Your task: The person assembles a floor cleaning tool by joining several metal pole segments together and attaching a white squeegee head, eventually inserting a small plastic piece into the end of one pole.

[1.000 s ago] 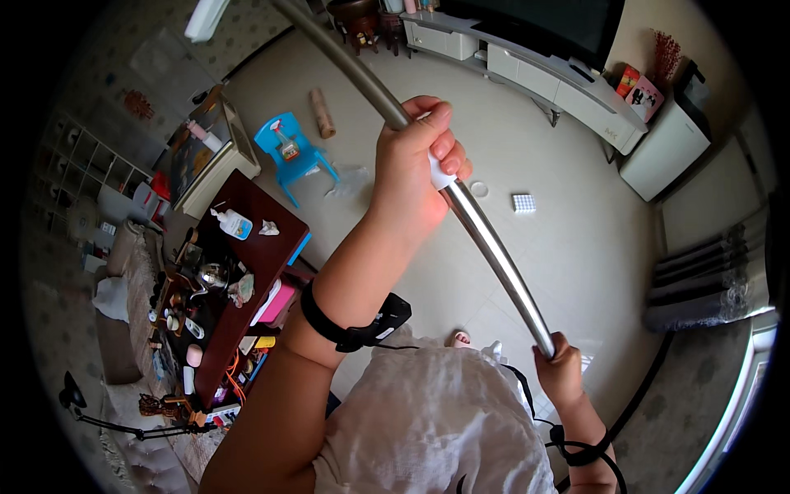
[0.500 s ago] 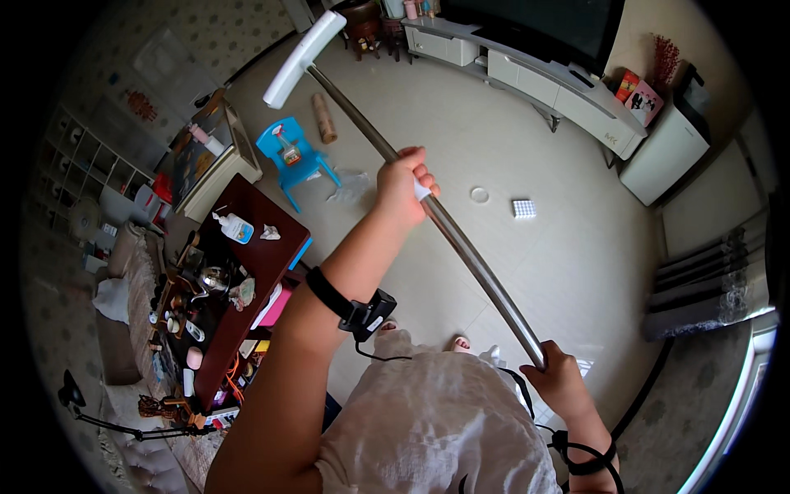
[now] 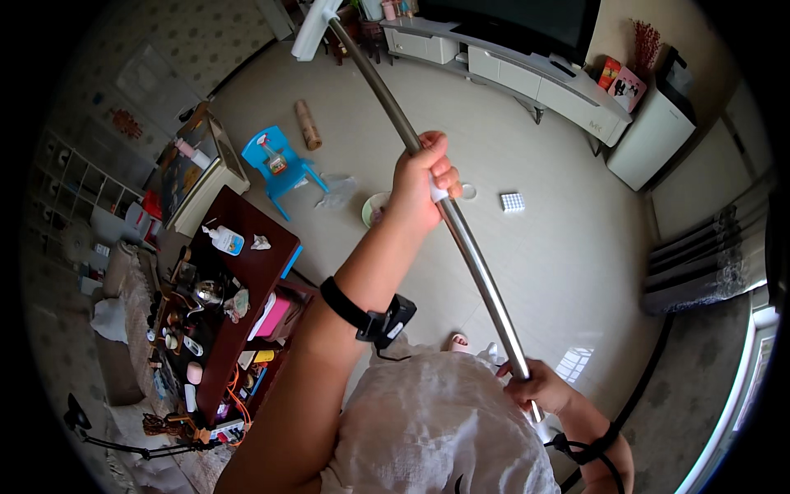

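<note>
A long metal pole (image 3: 480,267) with a white bar-shaped head (image 3: 314,31) runs aslant across the view, its head raised at the top left. My left hand (image 3: 420,183) is wrapped round the pole at its white collar. Lower down, near the pole's bottom end and my waist, my right hand (image 3: 536,387) has its fingers closed round the shaft. The pole's end pokes out just below that hand. Whether the head is a squeegee or a mop, I cannot tell.
A blue chair (image 3: 280,165) carries a spray bottle (image 3: 273,156). At left stands a dark red table (image 3: 247,262) crowded with things. On the floor are a cardboard-like roll (image 3: 308,125), a green basin (image 3: 372,208) and a checkered box (image 3: 513,202). A TV cabinet (image 3: 514,72) lines the far wall.
The pole has turned steeper, its head moving up and right. My right hand has shifted down and left, with the pole's end now below it. A green basin has come into view.
</note>
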A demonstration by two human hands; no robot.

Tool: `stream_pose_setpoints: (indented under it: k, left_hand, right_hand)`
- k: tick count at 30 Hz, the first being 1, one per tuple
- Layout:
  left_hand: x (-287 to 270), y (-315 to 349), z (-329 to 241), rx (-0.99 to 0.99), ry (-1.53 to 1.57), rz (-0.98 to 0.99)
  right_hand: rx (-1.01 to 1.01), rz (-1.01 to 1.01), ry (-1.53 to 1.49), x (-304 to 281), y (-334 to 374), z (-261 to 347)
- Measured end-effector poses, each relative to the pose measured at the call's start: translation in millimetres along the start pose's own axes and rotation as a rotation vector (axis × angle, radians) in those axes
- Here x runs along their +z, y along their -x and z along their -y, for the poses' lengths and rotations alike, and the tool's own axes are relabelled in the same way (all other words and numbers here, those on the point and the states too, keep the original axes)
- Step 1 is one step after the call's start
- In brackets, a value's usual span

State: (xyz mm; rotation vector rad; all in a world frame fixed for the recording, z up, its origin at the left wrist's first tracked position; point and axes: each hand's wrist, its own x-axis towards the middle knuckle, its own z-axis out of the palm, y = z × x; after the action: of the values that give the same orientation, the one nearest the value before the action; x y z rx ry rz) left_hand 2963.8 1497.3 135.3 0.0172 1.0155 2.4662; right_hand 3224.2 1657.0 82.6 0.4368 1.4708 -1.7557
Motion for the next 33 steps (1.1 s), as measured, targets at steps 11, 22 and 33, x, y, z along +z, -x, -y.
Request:
stream_pose_setpoints:
  k: [11, 22, 33]
  left_hand:
    - [-2, -8, -1, 0.167, -0.055, -0.220]
    - [0, -7, 3, 0.209, -0.059, -0.378]
    - [4, 1, 1, 0.065, -0.064, -0.087]
  right_hand:
    - [-0.494, -0.614, 0.640, -38, -26, -8]
    - [-0.406, -1.193, 1.131, -32, -43, -8]
    - [-0.248, -0.251, 0.263, -13, -30, -19]
